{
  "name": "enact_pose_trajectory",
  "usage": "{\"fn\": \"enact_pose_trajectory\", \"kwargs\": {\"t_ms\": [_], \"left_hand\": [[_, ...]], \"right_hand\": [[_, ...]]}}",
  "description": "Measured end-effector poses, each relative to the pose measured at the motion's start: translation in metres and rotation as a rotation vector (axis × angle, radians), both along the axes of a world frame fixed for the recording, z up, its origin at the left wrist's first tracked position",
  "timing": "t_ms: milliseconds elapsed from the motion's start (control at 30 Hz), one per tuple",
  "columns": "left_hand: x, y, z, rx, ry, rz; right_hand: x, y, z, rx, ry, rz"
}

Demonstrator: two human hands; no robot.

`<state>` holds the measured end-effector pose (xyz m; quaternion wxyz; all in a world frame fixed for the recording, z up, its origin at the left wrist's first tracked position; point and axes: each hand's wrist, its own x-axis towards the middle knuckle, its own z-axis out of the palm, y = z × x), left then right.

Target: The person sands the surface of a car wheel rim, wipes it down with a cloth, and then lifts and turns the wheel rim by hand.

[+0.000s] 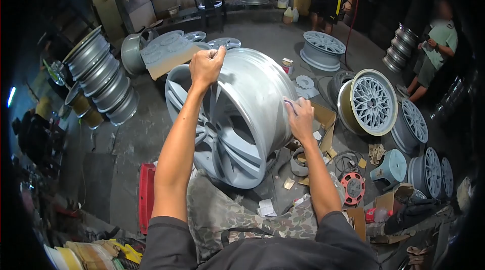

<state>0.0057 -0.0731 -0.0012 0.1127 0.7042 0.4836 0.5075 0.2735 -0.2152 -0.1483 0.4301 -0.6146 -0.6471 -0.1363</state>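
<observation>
A large grey multi-spoke alloy wheel rim (252, 93) stands tilted before my knees, its spoked face turned to the left and its bare barrel to the right. My left hand (206, 68) is closed at the top edge of the spoked face, gripping the rim there; the fingertips are hidden. On the right side of the barrel, my right hand (301, 117) has its fingers bent around a small dark piece (289, 102) that touches the metal. Most of that piece is covered by the fingers, so its kind cannot be told.
Stacked rims (103, 75) rise at left; a cardboard sheet (174, 60) lies behind my wheel. More rims (374, 100) stand at right, near a light-blue stool (391, 166) and red reel (352, 188). A red case (146, 196) is by my left leg. Two people stand at the back and right.
</observation>
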Motion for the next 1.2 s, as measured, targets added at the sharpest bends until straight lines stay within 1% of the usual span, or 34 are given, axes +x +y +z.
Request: {"fn": "enact_pose_trajectory", "kwargs": {"t_ms": [67, 167, 200, 233, 267, 400, 467, 500, 533, 600, 633, 667, 700, 800, 833, 867, 900, 933, 967, 1000, 1033, 1067, 1133, 1200], "left_hand": [[0.000, 0.003, 0.000, 0.008, 0.006, -0.004], [-0.003, 0.004, -0.006, -0.001, 0.041, -0.012], [-0.002, 0.003, -0.002, 0.002, 0.065, -0.012], [-0.002, 0.001, 0.000, -0.010, 0.075, -0.014], [-0.002, 0.003, 0.000, -0.005, 0.080, -0.018], [-0.007, 0.010, 0.004, -0.029, 0.223, -0.041], [-0.007, 0.013, 0.008, -0.097, 0.437, -0.062], [-0.006, 0.011, 0.014, -0.093, 0.547, -0.069], [-0.001, 0.010, 0.017, -0.085, 0.554, -0.071], [0.010, 0.006, 0.020, -0.013, 0.962, -0.144], [0.024, -0.009, 0.026, -0.079, 1.123, -0.162], [0.038, -0.018, 0.019, -0.088, 1.202, -0.160], [0.053, -0.028, 0.017, -0.191, 1.280, -0.220], [0.085, -0.064, -0.019, -0.292, 1.396, -0.028], [0.094, -0.068, -0.041, -0.225, 1.427, 0.044], [0.102, -0.073, -0.061, -0.124, 1.492, 0.029], [0.107, -0.073, -0.092, 0.049, 1.500, -0.113], [0.115, -0.082, -0.117, 0.149, 1.526, -0.351], [0.130, -0.106, -0.122, 0.044, 1.662, -0.581], [0.136, -0.129, -0.115, -0.240, 1.631, -0.886], [0.124, -0.145, -0.121, -0.362, 1.325, -1.050], [0.124, -0.146, -0.117, -0.151, 1.403, -0.996], [0.133, -0.110, -0.105, -0.184, 1.274, -0.767], [0.133, -0.054, -0.116, 0.063, 1.148, -0.240]], "right_hand": [[0.017, -0.013, 0.004, 0.009, 0.024, -0.032], [0.049, -0.041, 0.000, -0.002, -0.018, -0.115], [0.060, -0.055, -0.002, -0.043, 0.003, -0.117], [0.068, -0.069, -0.007, -0.092, 0.023, -0.116], [0.074, -0.079, -0.016, -0.087, 0.029, -0.120], [0.092, -0.092, -0.057, -0.188, 0.142, -0.132], [0.094, -0.100, -0.068, -0.223, 0.173, -0.129], [0.092, -0.101, -0.062, -0.230, 0.192, -0.136], [0.091, -0.100, -0.056, -0.234, 0.209, -0.141], [0.090, -0.101, -0.052, -0.250, 0.208, -0.132], [0.088, -0.104, -0.053, -0.275, 0.199, -0.122], [0.087, -0.104, -0.053, -0.270, 0.204, -0.125], [0.086, -0.104, -0.053, -0.282, 0.198, -0.124], [0.085, -0.103, -0.058, -0.291, 0.187, -0.115], [0.084, -0.104, -0.057, -0.298, 0.199, -0.105], [0.085, -0.105, -0.057, -0.304, 0.211, -0.094], [0.087, -0.105, -0.059, -0.317, 0.198, -0.100], [0.089, -0.108, -0.059, -0.317, 0.193, -0.095], [0.090, -0.112, -0.058, -0.315, 0.204, -0.083], [0.091, -0.114, -0.056, -0.313, 0.215, -0.068], [0.093, -0.117, -0.053, -0.338, 0.229, -0.083], [0.096, -0.115, -0.053, -0.332, 0.224, -0.078], [0.101, -0.121, -0.055, -0.360, 0.209, -0.112], [0.104, -0.119, -0.068, -0.329, 0.199, -0.109]]}}
